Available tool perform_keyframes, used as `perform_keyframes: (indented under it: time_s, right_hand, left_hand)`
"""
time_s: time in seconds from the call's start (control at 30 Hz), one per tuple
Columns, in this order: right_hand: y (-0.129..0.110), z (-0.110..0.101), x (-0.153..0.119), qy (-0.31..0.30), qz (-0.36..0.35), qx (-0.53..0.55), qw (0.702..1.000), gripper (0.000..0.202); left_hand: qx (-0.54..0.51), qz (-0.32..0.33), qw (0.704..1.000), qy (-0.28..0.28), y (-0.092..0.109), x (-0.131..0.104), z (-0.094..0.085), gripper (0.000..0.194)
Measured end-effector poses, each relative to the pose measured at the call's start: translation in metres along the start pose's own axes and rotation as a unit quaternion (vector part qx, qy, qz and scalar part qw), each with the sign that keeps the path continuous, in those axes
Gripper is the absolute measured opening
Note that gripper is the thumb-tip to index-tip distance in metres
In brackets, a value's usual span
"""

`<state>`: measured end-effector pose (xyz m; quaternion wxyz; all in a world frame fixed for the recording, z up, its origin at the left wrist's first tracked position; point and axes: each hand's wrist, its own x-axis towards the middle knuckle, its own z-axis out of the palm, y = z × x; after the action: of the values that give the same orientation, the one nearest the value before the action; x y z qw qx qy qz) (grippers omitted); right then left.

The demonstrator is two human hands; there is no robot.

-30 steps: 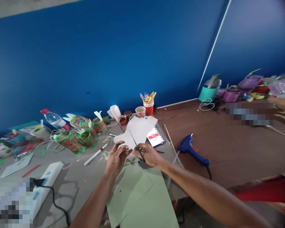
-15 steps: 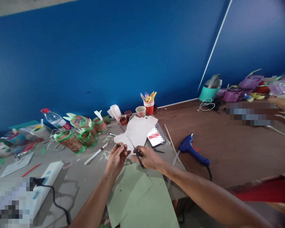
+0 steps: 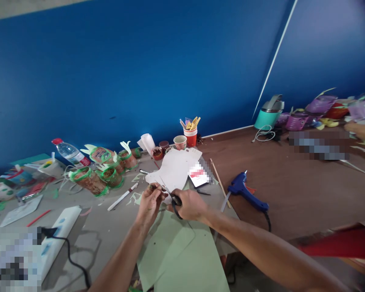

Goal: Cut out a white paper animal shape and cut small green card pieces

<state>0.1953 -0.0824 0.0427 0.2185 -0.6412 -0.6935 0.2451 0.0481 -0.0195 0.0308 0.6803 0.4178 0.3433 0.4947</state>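
My right hand is closed round the black handles of a pair of scissors. The blades point up and left, close to the fingertips of my left hand. Thumb and fingers of that hand are pinched together; what they hold is too small and too hidden to make out. Behind both hands lies a white cut sheet of paper. Pale green sheets of paper spread out below them. A phone with a lit screen, partly blurred, is just beyond my right hand.
A blue glue gun and a wooden stick lie to the right. On the left are a marker, green-rimmed brown pots, a bottle and a power strip. Another person's hand shows at far right.
The scissors have tilted, and their blades now sit lower and nearer to my left fingertips. My right hand has turned slightly. My left hand has barely moved.
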Motion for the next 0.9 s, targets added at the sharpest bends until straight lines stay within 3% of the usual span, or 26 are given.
perform_keyframes:
  time_s: [0.53, 0.9]
  right_hand:
    - [-0.001, 0.0016, -0.0013, 0.0, -0.006, -0.035, 0.999, 0.043]
    - [-0.0009, 0.0028, -0.0012, 0.006, -0.008, -0.037, 0.999, 0.041]
  left_hand:
    - [0.088, 0.059, 0.994, 0.005, -0.0079, 0.0049, -0.0078, 0.012]
    - [0.105, 0.059, 0.993, 0.01, -0.0095, 0.0057, -0.0091, 0.014]
